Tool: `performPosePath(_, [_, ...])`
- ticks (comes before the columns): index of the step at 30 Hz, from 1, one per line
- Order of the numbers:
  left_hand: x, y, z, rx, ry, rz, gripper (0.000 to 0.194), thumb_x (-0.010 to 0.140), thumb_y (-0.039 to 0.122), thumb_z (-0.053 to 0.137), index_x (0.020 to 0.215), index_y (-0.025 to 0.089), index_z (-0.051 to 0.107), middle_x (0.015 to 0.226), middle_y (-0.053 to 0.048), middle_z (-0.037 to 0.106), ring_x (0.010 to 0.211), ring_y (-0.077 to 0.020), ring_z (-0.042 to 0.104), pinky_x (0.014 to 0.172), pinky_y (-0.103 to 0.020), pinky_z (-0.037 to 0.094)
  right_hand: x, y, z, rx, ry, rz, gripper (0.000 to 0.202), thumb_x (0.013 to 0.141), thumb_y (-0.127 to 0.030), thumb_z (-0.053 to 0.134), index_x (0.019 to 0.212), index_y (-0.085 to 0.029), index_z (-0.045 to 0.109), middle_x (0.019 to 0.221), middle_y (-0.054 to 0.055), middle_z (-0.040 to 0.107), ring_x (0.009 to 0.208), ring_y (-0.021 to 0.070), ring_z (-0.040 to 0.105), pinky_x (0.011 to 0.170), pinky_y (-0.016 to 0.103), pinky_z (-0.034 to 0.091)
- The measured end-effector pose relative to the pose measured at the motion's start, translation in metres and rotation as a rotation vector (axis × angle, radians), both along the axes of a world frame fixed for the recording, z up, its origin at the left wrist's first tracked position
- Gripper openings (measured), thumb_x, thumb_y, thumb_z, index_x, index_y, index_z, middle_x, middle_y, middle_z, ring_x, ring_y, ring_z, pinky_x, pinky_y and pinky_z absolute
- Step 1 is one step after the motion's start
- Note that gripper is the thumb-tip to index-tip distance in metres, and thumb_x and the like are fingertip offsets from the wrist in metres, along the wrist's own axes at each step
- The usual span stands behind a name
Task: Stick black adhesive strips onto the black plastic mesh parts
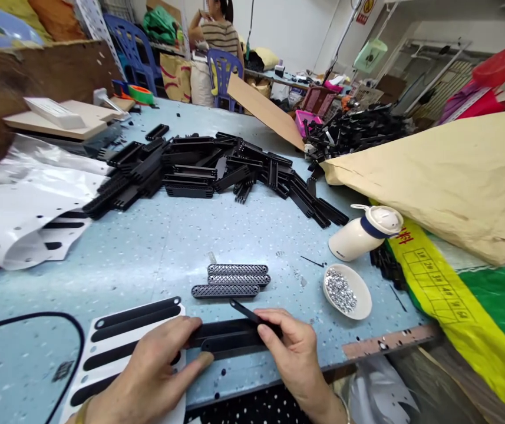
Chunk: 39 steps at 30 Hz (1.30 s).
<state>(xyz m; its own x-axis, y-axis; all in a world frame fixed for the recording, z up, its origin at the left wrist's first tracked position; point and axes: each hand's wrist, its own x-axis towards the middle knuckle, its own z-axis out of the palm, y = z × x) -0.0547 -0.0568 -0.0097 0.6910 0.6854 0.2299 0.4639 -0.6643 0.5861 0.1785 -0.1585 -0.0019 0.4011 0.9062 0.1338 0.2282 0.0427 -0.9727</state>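
My left hand (pixel 159 359) grips the left ends of long black plastic bars (pixel 230 341) lying side by side at the table's front edge, thumb on the near side and fingers on the far side. My right hand (pixel 294 350) pinches a thin black strip (pixel 242 310) with a hole at its tip, held slanted over the bars' right ends. Under my left hand lies a white backing sheet (pixel 113 346) bearing several black rounded strips. Just beyond the bars rest three dark bars with a mesh-patterned top (pixel 237 280), set close together.
A loose heap of black bars (pixel 190 171) spans the table's back. To the right stand a white bowl (pixel 362 294) of small silvery parts and a tilted cream bottle (pixel 353 238). White plastic sheeting (pixel 26 200) lies left, near a black cable (pixel 64 317). A person (pixel 221 35) sits beyond.
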Motion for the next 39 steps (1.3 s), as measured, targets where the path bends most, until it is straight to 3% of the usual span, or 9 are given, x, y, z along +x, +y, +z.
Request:
performPosePath(2, [-0.005, -0.004, 0.003, -0.017, 0.028, -0.006, 0.042, 0.084, 0.038, 0.065, 0.121, 0.023, 0.052, 0.106, -0.009, 0.070, 0.090, -0.0234, 0.069, 0.075, -0.035, 0.057, 0.006, -0.002, 0.000, -0.033, 0.045, 0.029, 0.017, 0.084, -0.018, 0.065, 0.098, -0.022, 0.074, 0.095, 0.007, 0.075, 0.090, 0.0210, 0.070, 0.083, 0.034, 0.057])
performPosePath(6, [-0.007, 0.000, 0.010, -0.071, 0.053, -0.013, 0.048, 0.085, 0.038, 0.064, 0.128, 0.025, 0.047, 0.093, -0.004, 0.070, 0.072, -0.0169, 0.067, 0.064, -0.028, 0.056, 0.030, 0.001, -0.001, -0.061, 0.142, -0.031, 0.014, 0.084, -0.022, 0.067, 0.096, -0.023, 0.074, 0.086, 0.005, 0.076, 0.077, 0.0194, 0.071, 0.069, 0.031, 0.059])
performPosePath(12, [0.004, 0.041, 0.016, 0.046, -0.021, 0.118, 0.029, 0.091, 0.030, 0.051, 0.116, 0.016, 0.056, 0.075, -0.002, 0.067, 0.058, -0.0139, 0.063, 0.052, -0.023, 0.051, 0.048, 0.023, 0.006, -0.008, -0.173, 0.071, 0.014, 0.081, -0.020, 0.067, 0.092, -0.022, 0.075, 0.080, 0.004, 0.072, 0.073, 0.0184, 0.067, 0.065, 0.032, 0.053])
performPosePath(17, [0.022, 0.061, 0.014, 0.015, 0.047, 0.027, 0.023, 0.089, 0.026, 0.048, 0.103, 0.015, 0.061, 0.083, -0.006, 0.071, 0.068, -0.0180, 0.068, 0.061, -0.028, 0.054, 0.045, 0.045, 0.001, 0.002, -0.202, 0.102, 0.013, 0.081, -0.020, 0.066, 0.089, -0.018, 0.075, 0.081, 0.006, 0.073, 0.074, 0.0196, 0.068, 0.066, 0.033, 0.053])
performPosePath(23, [0.036, 0.050, 0.016, -0.097, 0.036, 0.025, 0.020, 0.089, 0.026, 0.046, 0.098, 0.017, 0.062, 0.086, -0.006, 0.070, 0.074, -0.0183, 0.067, 0.067, -0.029, 0.053, 0.048, 0.053, 0.002, 0.024, -0.262, 0.147, 0.012, 0.081, -0.019, 0.065, 0.088, -0.017, 0.074, 0.081, 0.007, 0.072, 0.074, 0.0196, 0.068, 0.067, 0.032, 0.053])
performPosePath(27, [0.039, 0.038, 0.021, -0.253, 0.039, -0.005, 0.019, 0.086, 0.024, 0.049, 0.096, 0.018, 0.063, 0.082, -0.004, 0.068, 0.070, -0.0163, 0.063, 0.066, -0.030, 0.052, 0.059, 0.045, 0.011, 0.013, -0.371, 0.261, 0.011, 0.082, -0.018, 0.064, 0.088, -0.018, 0.074, 0.074, 0.005, 0.070, 0.068, 0.0185, 0.066, 0.062, 0.031, 0.052])
performPosePath(30, [0.040, 0.036, 0.024, -0.384, 0.002, 0.073, 0.025, 0.079, 0.022, 0.055, 0.102, 0.017, 0.064, 0.078, -0.002, 0.068, 0.064, -0.0145, 0.061, 0.061, -0.028, 0.052, 0.064, 0.038, 0.017, 0.041, -0.436, 0.295, 0.013, 0.083, -0.017, 0.064, 0.091, -0.019, 0.073, 0.080, 0.006, 0.071, 0.072, 0.0196, 0.067, 0.064, 0.032, 0.055])
performPosePath(32, [0.039, 0.037, 0.027, -0.459, -0.027, 0.113, 0.030, 0.076, 0.021, 0.056, 0.104, 0.016, 0.065, 0.077, -0.001, 0.069, 0.063, -0.0139, 0.061, 0.060, -0.027, 0.052, 0.062, 0.036, 0.019, 0.081, -0.477, 0.293, 0.015, 0.083, -0.016, 0.064, 0.095, -0.019, 0.073, 0.086, 0.007, 0.072, 0.078, 0.0208, 0.068, 0.068, 0.034, 0.056])
performPosePath(39, [0.039, 0.041, 0.033, -0.578, -0.017, 0.097, 0.022, 0.077, 0.023, 0.052, 0.088, 0.016, 0.070, 0.072, -0.001, 0.071, 0.063, -0.0149, 0.063, 0.060, -0.028, 0.050, 0.042, 0.047, 0.017, 0.193, -0.617, 0.344, 0.020, 0.085, -0.014, 0.061, 0.101, -0.019, 0.071, 0.091, 0.009, 0.074, 0.085, 0.0249, 0.069, 0.076, 0.042, 0.057])
